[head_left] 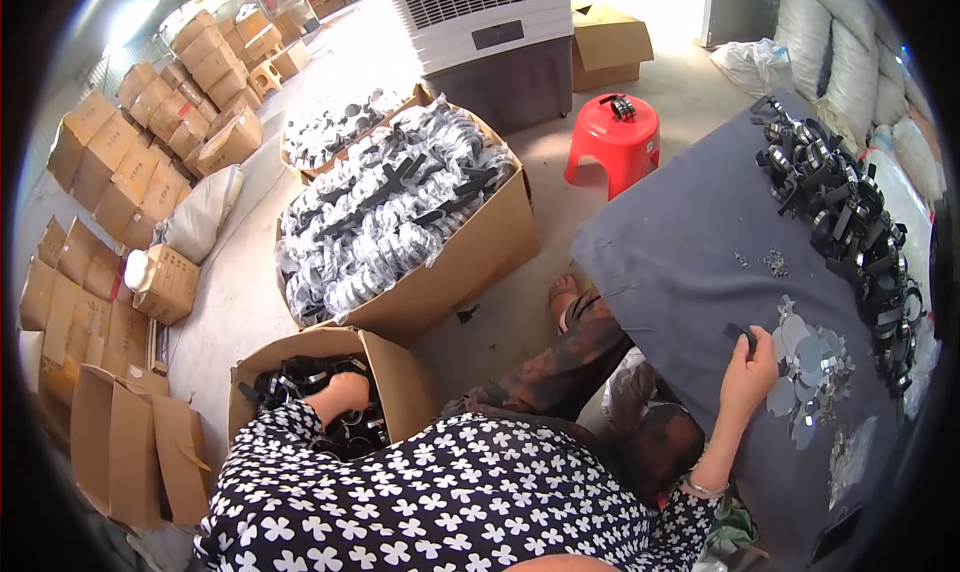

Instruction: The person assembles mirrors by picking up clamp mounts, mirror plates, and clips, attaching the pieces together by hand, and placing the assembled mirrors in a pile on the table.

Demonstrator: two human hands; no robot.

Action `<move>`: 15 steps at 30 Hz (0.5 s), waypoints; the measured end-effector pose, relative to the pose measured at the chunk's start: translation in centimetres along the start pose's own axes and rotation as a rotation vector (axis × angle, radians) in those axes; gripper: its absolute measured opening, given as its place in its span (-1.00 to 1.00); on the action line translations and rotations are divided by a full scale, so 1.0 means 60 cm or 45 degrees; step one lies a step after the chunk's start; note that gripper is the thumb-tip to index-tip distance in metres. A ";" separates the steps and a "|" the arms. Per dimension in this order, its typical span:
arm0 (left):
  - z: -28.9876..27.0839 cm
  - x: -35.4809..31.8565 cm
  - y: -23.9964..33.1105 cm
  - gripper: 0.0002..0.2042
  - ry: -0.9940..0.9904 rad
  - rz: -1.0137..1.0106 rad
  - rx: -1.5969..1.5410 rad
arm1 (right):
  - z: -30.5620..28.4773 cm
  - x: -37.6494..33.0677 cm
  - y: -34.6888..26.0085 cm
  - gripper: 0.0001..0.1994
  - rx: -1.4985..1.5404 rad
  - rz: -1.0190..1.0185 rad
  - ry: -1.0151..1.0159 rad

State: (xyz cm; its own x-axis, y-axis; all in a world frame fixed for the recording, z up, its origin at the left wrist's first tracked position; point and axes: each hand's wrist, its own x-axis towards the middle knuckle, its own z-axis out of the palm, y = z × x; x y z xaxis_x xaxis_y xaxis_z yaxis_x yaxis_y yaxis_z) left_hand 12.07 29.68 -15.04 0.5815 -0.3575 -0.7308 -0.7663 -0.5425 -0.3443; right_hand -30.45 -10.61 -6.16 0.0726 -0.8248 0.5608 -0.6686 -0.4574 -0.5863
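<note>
My left hand (349,392) reaches down into a cardboard box at my left. Its fingers are curled among black round-rimmed parts (352,434), and what they grip is hidden. Over the dark grey cloth my right hand (752,369) pinches a small black piece (741,336) between thumb and fingers. Just right of that hand lies a loose pile of flat, shiny round discs (808,357). Farther off on the cloth sits a small scatter of tiny metal bits (775,263). A long heap of black parts with shiny rings (850,217) runs along the table's far right side.
A large carton (450,287) of plastic-wrapped parts stands beyond the smaller box (400,377). A red stool (617,142) with a black part on top stands past the cloth-covered table (670,242). Ahead is an air cooler (490,67); stacked cartons (110,167) line the left.
</note>
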 end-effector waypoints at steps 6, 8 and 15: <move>-0.219 -0.016 0.002 -0.76 -0.376 0.611 -0.248 | 0.000 0.002 -0.026 -0.80 -0.601 -0.011 -0.112; -0.249 -0.027 0.019 -0.74 -0.057 0.916 -0.487 | 0.001 0.001 -0.028 -0.76 -0.671 -0.075 -0.105; -0.462 -0.133 0.219 -0.76 -0.268 1.653 -1.883 | -0.016 -0.027 -0.157 -0.73 0.357 -0.367 -0.405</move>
State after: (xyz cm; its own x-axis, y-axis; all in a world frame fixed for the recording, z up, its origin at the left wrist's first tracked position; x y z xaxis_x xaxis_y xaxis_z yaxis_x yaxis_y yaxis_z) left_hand 4.95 4.30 2.61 -0.1631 -0.9702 -0.1794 0.2208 -0.2131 0.9517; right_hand -24.98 -4.62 -1.01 0.4759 -0.6922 0.5426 -0.3673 -0.7170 -0.5925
